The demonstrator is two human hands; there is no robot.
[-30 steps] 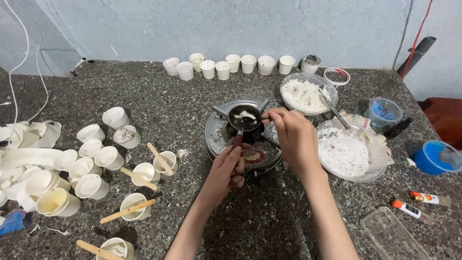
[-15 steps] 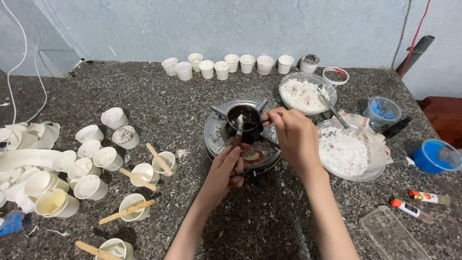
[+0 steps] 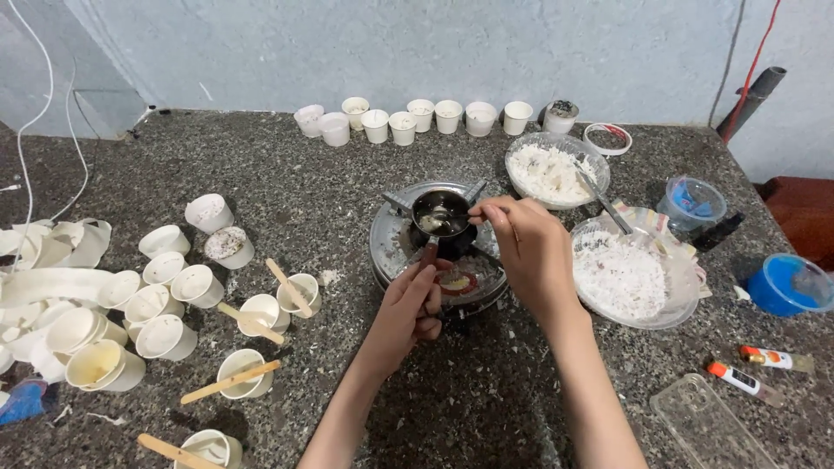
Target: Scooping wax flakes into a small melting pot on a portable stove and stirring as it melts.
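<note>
A small dark melting pot (image 3: 440, 211) sits on a round metal burner (image 3: 389, 243) at the middle of the speckled stone counter. My left hand (image 3: 413, 306) grips the pot's reddish handle (image 3: 429, 253) from below. My right hand (image 3: 526, 245) holds a thin spoon (image 3: 452, 218) whose tip is down in the pot, among white flakes in dark liquid.
Two clear bowls of white flakes (image 3: 556, 167) (image 3: 627, 276) stand right of the burner, a spoon in the far one. White paper cups (image 3: 417, 117) line the back wall; more cups with wooden sticks (image 3: 254, 323) crowd the left. Blue tubs (image 3: 786, 285), glue sticks (image 3: 738, 378) and a clear tray (image 3: 708, 426) lie at the right.
The white lump on top of the pot a second ago has sunk into the liquid. My right hand has shifted slightly as the spoon moves in the pot. My left hand stays on the handle.
</note>
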